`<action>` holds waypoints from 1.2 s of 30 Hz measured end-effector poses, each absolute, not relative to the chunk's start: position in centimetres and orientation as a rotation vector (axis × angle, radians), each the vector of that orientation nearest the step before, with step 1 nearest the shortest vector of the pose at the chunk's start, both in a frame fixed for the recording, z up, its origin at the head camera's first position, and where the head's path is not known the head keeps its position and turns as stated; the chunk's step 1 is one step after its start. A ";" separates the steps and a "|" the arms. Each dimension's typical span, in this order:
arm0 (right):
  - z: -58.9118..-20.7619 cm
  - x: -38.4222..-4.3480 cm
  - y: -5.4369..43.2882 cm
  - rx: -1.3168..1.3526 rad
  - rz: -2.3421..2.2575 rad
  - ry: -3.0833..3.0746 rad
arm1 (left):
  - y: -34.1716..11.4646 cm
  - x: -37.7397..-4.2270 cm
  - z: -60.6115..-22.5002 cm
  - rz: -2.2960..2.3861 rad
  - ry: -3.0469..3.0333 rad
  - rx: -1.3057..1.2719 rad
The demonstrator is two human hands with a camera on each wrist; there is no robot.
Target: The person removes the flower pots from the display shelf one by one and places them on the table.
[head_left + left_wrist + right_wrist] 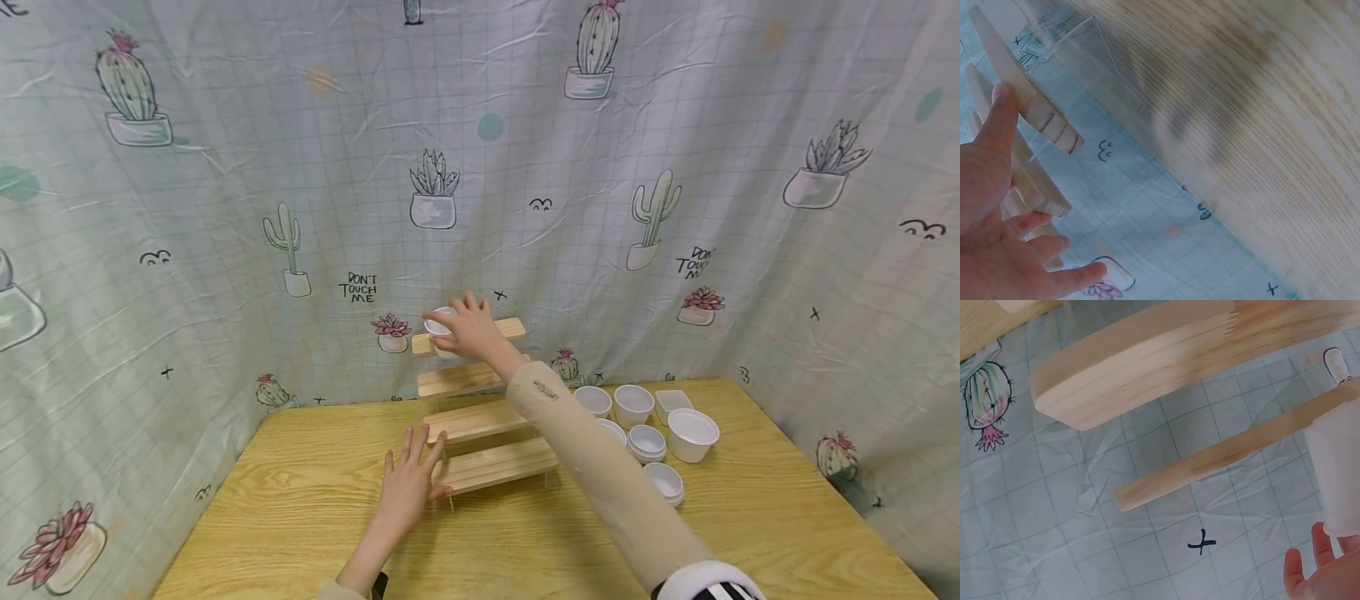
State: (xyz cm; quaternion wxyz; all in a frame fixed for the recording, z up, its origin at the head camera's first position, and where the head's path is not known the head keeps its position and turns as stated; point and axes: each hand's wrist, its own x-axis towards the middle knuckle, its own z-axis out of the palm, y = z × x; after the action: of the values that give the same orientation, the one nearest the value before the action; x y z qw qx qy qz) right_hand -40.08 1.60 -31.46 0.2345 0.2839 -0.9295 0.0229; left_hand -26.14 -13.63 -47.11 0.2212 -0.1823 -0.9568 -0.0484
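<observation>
A wooden rack of stepped shelves (495, 462) stands on the table, rising toward the curtain. At the left end of its top shelf my right hand (474, 331) holds a white plastic cup (438, 323) by the rim, thumb and fingers around it. The right wrist view catches the side of this cup (1338, 465) beside the top board, with a few fingertips at its rim. My left hand (407, 483) rests against the rack's left end with fingers spread. In the left wrist view its thumb touches the lowest board (1029, 100), and the other fingers extend by the boards behind.
Right of the rack, several round white cups and bowls (633, 404) stand together, some stacked. A rectangular white container (673, 403) is behind a larger white tub (692, 433). A cactus-print curtain (480, 208) hangs behind the wood-grain table (322, 492).
</observation>
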 end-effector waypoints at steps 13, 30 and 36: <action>-32.2 -39.2 2.8 0.824 0.116 -2.460 | -13.6 -26.2 -47.2 -0.132 -2.629 -0.518; -33.0 -36.6 5.2 0.907 0.186 -2.416 | -13.5 -26.1 -47.0 -0.161 -2.668 -0.501; -33.6 -35.9 6.4 0.927 0.187 -2.365 | -13.6 -26.2 -47.1 -0.144 -2.648 -0.508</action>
State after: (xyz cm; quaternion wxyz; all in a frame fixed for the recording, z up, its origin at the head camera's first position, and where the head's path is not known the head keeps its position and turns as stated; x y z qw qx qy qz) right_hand -35.85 6.42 -33.61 0.2927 0.3480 -0.8879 0.0701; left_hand -26.20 -13.60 -47.05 0.2190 -0.1836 -0.9569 -0.0520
